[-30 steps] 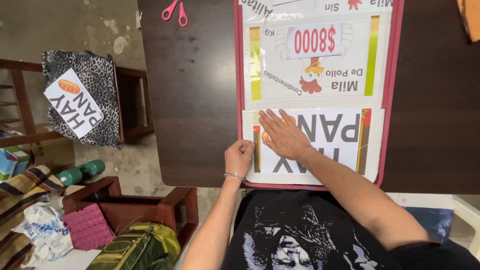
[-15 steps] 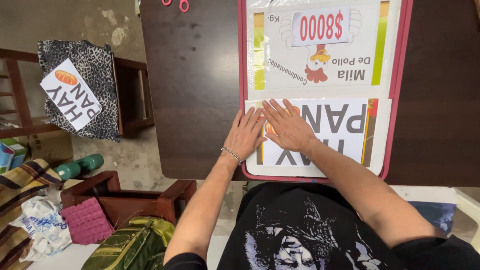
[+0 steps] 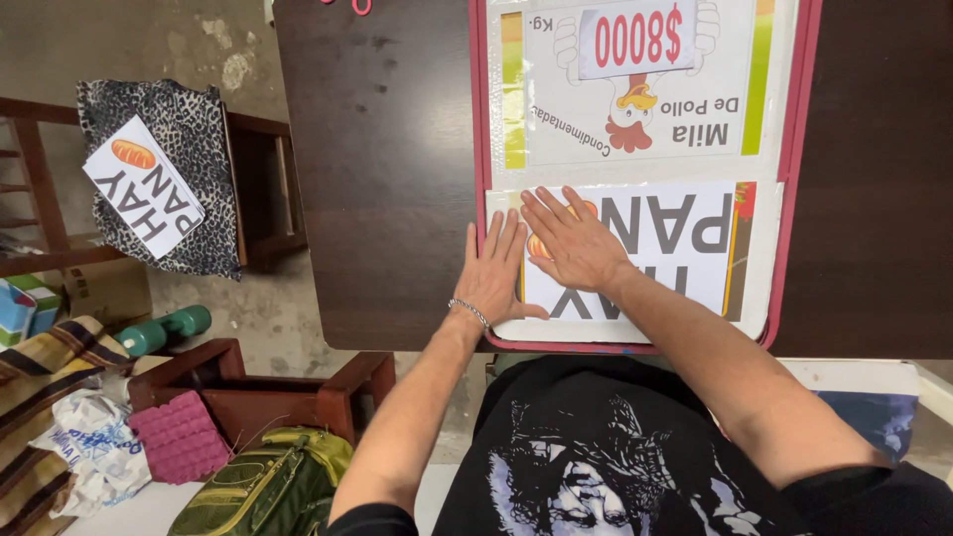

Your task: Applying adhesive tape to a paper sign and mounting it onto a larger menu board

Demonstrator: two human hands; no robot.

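At far left, a wooden chair (image 3: 260, 189) is seen on the floor, draped with a spotted cloth (image 3: 194, 179); a white paper sign with a bread picture (image 3: 144, 199) is laid on that cloth. Below it, a cardboard box (image 3: 109, 290), a green dumbbell (image 3: 164, 331), a striped fabric (image 3: 35, 397), a pink knitted pad (image 3: 181, 437) and an olive bag (image 3: 268, 486) are scattered on the floor.

A dark wooden desk (image 3: 387, 179) fills the upper middle. Pink scissors (image 3: 349, 5) are cut off at its far edge. A pink-rimmed board (image 3: 478, 149) is laid on the desk, reaching to the near edge.

The left hand (image 3: 496, 273) is laid flat, palm down, at the board's near left corner, fingers straight and pressed together, pointing away from the body; a bracelet (image 3: 469, 313) is worn at the wrist. The hand is resting on the left edge of the printed bread sign (image 3: 665, 253).

The right hand (image 3: 574, 243) is placed flat just beside it, touching or nearly touching, fingers slightly spread and angled to the far left, pressed on the same sign and partly covering its orange bread picture. Nothing is pinched by either hand.

The bread sign is positioned on the near half of the board, under clear film. A chicken price poster (image 3: 635, 89) is placed on the far half, just beyond it.
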